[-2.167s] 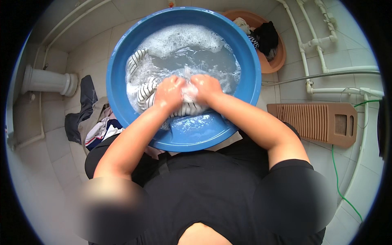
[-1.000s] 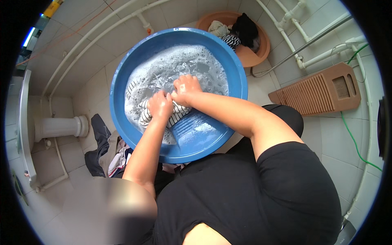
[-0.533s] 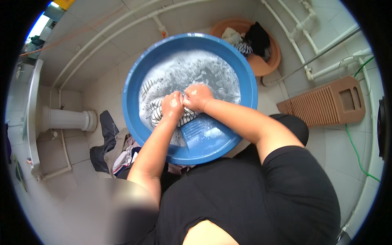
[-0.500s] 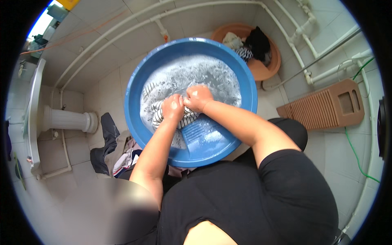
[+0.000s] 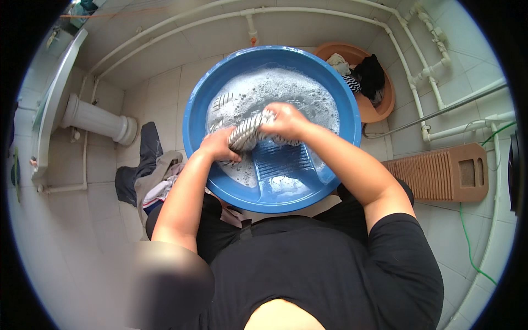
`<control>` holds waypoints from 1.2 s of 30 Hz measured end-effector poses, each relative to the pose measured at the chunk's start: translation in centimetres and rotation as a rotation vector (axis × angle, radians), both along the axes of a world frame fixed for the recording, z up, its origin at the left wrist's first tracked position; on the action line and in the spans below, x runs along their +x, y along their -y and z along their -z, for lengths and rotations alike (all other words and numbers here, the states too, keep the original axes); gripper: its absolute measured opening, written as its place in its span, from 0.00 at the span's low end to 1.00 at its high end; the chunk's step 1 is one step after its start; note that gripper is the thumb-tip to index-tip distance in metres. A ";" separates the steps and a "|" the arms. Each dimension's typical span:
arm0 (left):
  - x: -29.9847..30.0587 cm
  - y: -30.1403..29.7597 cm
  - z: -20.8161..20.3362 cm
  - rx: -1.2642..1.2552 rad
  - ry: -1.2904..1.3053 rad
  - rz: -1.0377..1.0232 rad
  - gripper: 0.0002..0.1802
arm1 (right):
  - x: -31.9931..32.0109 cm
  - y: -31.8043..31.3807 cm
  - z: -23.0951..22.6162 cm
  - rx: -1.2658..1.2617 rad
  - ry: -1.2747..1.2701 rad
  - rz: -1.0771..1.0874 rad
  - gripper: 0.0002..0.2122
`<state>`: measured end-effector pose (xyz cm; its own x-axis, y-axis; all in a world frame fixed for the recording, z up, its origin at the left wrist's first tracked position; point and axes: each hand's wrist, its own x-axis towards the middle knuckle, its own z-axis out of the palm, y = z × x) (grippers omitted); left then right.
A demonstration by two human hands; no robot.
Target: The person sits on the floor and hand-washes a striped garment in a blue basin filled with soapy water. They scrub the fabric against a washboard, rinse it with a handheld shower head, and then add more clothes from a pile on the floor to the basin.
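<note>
A big blue basin (image 5: 196, 104) of soapy, foamy water stands on the tiled floor in front of me. A ribbed washboard panel (image 5: 278, 160) is moulded into its near side. Both my hands grip a striped black-and-white garment (image 5: 248, 131), twisted into a roll above the water. My left hand (image 5: 218, 145) holds its lower left end. My right hand (image 5: 286, 120) clasps the upper right end. More of the striped cloth (image 5: 223, 101) lies in the suds at the far left of the basin.
An orange basin (image 5: 378, 107) with dark and striped clothes sits at the back right. A heap of clothes (image 5: 149, 175) lies on the floor to the left. A brown washboard (image 5: 440, 175) rests at the right, white pipes (image 5: 434, 93) run along the wall, and a sink pedestal (image 5: 93, 118) stands left.
My hands have lifted the striped garment out of the suds and pulled apart, the cloth now stretched and twisted between them. The view has also shifted a little.
</note>
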<state>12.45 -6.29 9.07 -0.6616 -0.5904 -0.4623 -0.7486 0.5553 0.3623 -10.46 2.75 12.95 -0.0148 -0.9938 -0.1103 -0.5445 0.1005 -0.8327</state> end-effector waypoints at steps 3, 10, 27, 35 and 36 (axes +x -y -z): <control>0.3 0.6 2.2 0.136 -0.273 -0.138 0.34 | -2.4 -0.4 -3.4 -0.096 0.570 0.118 0.15; -3.5 0.6 0.7 0.311 -0.506 -0.502 0.26 | -10.1 -1.7 1.5 0.007 0.076 0.419 0.22; -7.2 1.2 5.0 0.003 -0.229 -0.085 0.49 | -5.3 2.8 10.9 0.218 -0.657 -0.147 0.33; -5.4 4.2 3.9 0.333 0.045 -0.248 0.46 | -10.5 2.3 14.3 0.379 0.203 0.421 0.34; -5.7 4.0 2.0 0.209 0.159 -0.164 0.42 | -10.8 2.2 14.8 0.323 0.141 0.426 0.34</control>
